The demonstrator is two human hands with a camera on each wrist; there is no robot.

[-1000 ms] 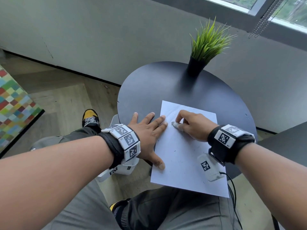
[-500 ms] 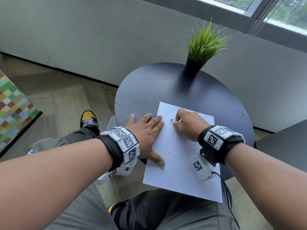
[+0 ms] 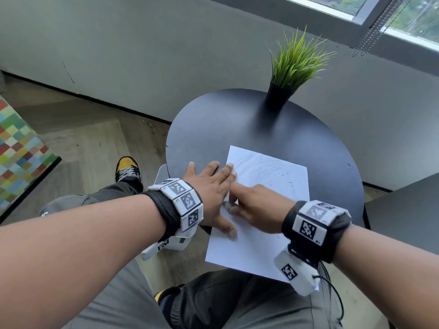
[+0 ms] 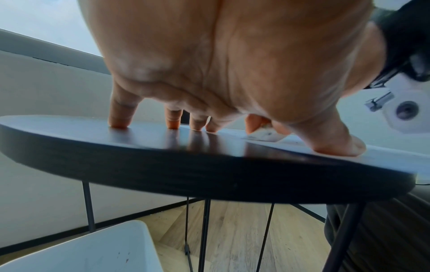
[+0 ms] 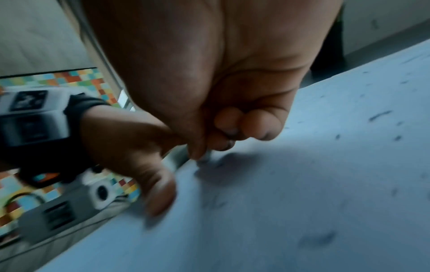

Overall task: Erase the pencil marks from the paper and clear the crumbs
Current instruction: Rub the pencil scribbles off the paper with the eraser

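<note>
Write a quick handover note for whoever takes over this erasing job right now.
Left hand: flat, fingers spread, pinning the paper's left edge to the round table.
Right hand: pinching the eraser, pressed on the paper near the left thumb.
Done: nothing clearly finished.
Left: faint pencil marks at the far end; crumbs scattered, not cleared.

— What's the room like?
— A grey wall (image 3: pixel 142 55) under a window (image 3: pixel 403 17), daylight coming in, and a wood floor (image 3: pixel 95 143).
— Furniture?
— A round black table (image 3: pixel 225 119), a grass plant (image 3: pixel 292 67) at its far edge, and a checkered rug (image 3: pixel 19 148).
</note>
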